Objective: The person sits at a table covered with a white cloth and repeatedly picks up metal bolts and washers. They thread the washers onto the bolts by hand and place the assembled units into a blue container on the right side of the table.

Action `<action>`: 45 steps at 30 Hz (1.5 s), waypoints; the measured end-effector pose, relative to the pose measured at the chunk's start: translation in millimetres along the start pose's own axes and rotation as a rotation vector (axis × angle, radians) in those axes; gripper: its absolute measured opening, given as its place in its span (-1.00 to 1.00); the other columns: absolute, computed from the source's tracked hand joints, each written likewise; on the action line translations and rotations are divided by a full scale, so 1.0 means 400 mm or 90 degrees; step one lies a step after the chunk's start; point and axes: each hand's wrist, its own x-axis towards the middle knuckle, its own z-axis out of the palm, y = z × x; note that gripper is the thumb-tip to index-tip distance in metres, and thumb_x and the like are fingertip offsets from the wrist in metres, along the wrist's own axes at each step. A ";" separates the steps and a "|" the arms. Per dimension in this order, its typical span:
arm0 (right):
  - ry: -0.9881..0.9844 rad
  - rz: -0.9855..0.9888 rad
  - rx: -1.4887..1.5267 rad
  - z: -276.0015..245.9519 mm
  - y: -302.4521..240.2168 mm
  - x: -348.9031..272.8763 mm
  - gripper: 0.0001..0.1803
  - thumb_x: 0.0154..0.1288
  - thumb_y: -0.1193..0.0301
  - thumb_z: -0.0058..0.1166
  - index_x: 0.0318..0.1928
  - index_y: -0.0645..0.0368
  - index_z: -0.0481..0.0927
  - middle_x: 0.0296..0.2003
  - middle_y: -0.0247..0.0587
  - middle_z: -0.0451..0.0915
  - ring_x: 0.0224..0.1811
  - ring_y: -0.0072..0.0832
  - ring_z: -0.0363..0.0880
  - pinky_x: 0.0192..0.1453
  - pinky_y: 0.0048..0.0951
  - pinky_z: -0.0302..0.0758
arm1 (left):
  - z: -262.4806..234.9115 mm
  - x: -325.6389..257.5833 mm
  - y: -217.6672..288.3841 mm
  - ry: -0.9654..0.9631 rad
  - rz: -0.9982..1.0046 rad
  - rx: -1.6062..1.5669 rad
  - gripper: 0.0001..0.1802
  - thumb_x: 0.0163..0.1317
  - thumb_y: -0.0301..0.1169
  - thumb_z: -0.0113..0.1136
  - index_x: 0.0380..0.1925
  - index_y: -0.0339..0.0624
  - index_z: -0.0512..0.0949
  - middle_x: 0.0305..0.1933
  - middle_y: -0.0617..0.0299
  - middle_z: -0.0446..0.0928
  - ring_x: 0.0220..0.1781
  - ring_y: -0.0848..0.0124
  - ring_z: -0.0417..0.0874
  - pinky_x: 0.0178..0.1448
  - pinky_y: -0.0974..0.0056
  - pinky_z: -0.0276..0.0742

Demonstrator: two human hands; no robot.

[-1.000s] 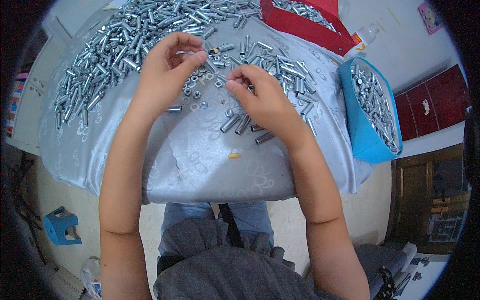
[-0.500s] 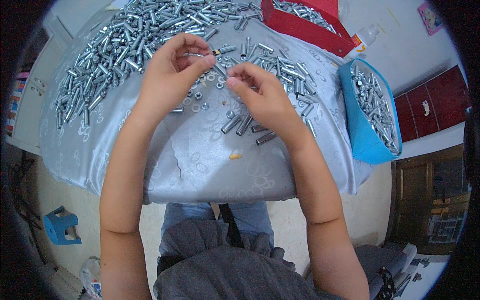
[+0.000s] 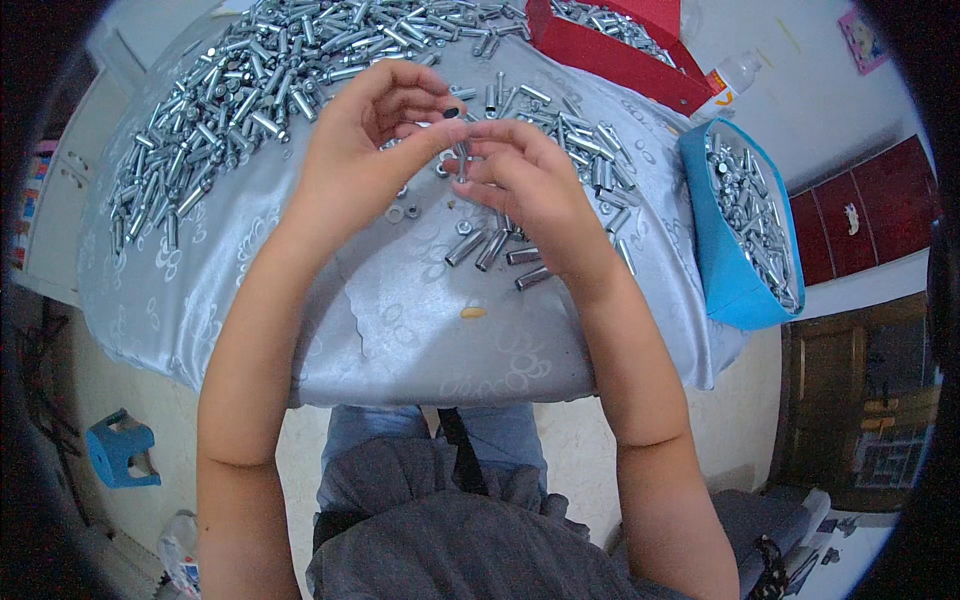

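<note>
Above the table, my left hand (image 3: 360,150) pinches a slim silver bolt (image 3: 462,163) between thumb and fingers, and a dark round end shows at its fingertips. My right hand (image 3: 535,190) meets it from the right, its fingers closed about the bolt's lower part. Fingers hide much of the bolt. Under and beside the hands lie loose nuts (image 3: 464,228), pale washers (image 3: 394,214) and several silver metal sleeves (image 3: 466,248).
A large heap of silver anchor bolts (image 3: 240,110) covers the table's far left. A red box (image 3: 600,62) and a blue fabric bin (image 3: 715,240), both holding metal parts, stand at the right. Behind the bin is a plastic bottle (image 3: 735,72). A small yellow piece (image 3: 473,312) lies nearer me.
Both hands have come closer together, the left moving right and slightly up. The piece between them has turned from slanting to nearly upright.
</note>
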 end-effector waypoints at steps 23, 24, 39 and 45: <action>-0.036 -0.101 -0.332 -0.011 0.034 0.012 -0.75 -0.01 0.63 -0.06 -0.23 0.38 0.44 -0.33 -0.10 0.53 -0.23 -0.48 0.52 -0.19 -0.55 0.44 | 0.016 -0.018 0.009 -0.023 0.139 0.376 -0.78 -0.10 -0.45 0.29 -0.39 -0.22 0.55 -0.36 0.30 0.53 -0.41 0.57 0.46 -0.25 0.46 0.40; -0.021 -0.125 -0.221 -0.006 0.036 0.010 -0.73 -0.01 0.63 -0.06 -0.20 0.38 0.43 -0.31 -0.10 0.52 -0.22 -0.48 0.51 -0.19 -0.54 0.44 | 0.017 -0.016 0.000 -0.021 0.142 0.367 -0.78 -0.10 -0.45 0.29 -0.39 -0.22 0.54 -0.37 0.30 0.53 -0.41 0.57 0.46 -0.25 0.46 0.40; -0.045 -0.017 0.247 0.001 -0.002 0.001 -0.70 0.17 0.41 0.01 -0.11 0.33 0.44 -0.25 -0.20 0.50 -0.22 -0.58 0.47 -0.11 -0.58 0.42 | 0.021 -0.016 -0.024 -0.038 0.316 0.445 -0.75 -0.15 -0.48 0.24 -0.38 -0.25 0.51 -0.36 0.17 0.48 -0.28 0.29 0.43 -0.19 0.29 0.32; 0.017 -0.109 0.033 0.005 -0.012 -0.004 -0.71 0.23 0.35 -0.05 -0.16 0.33 0.46 -0.43 -0.26 0.53 -0.43 -0.62 0.50 -0.28 -0.65 0.46 | 0.025 -0.011 -0.019 0.003 0.348 0.431 -0.78 -0.13 -0.39 0.23 -0.43 -0.21 0.50 -0.42 0.16 0.43 -0.32 0.24 0.42 -0.23 0.27 0.30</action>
